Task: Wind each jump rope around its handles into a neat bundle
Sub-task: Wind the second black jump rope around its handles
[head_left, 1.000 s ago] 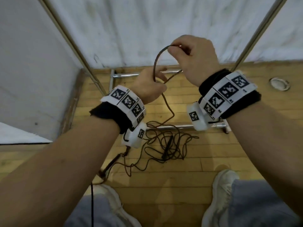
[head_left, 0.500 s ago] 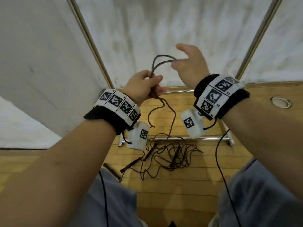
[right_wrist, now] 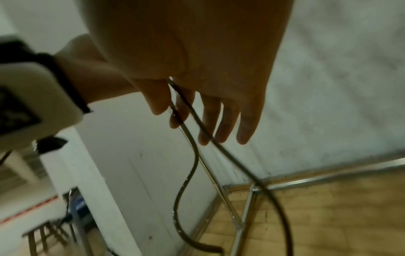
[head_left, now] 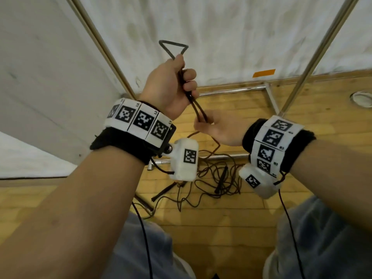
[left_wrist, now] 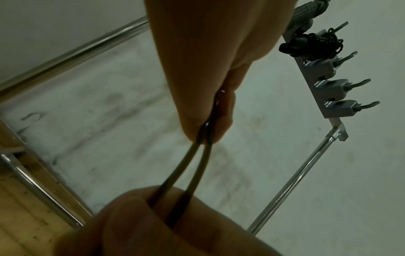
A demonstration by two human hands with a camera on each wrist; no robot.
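A dark jump rope [head_left: 173, 46] is folded double, and its bend sticks up as a small triangle above my left hand [head_left: 184, 77], which grips both strands in a fist. Just below, my right hand [head_left: 203, 122] pinches the same two strands between thumb and fingers. In the left wrist view the strands [left_wrist: 192, 166] run taut between the two hands. The right wrist view shows them [right_wrist: 186, 110] passing under my thumb and hanging toward the floor. The remaining rope lies in a loose tangle [head_left: 219, 170] on the wooden floor, with a black handle [head_left: 221, 179] in it.
A second black handle [head_left: 164, 192] lies left of the tangle. A metal frame [head_left: 229, 90] stands on the floor against white wall panels. A hook rack [left_wrist: 322, 83] on the frame carries a wound black rope bundle [left_wrist: 315, 43]. My knees fill the lower edge.
My right hand let go of the rope's bend and dropped below my left hand to pinch the strands. My left hand rose, now holding the bend upright.
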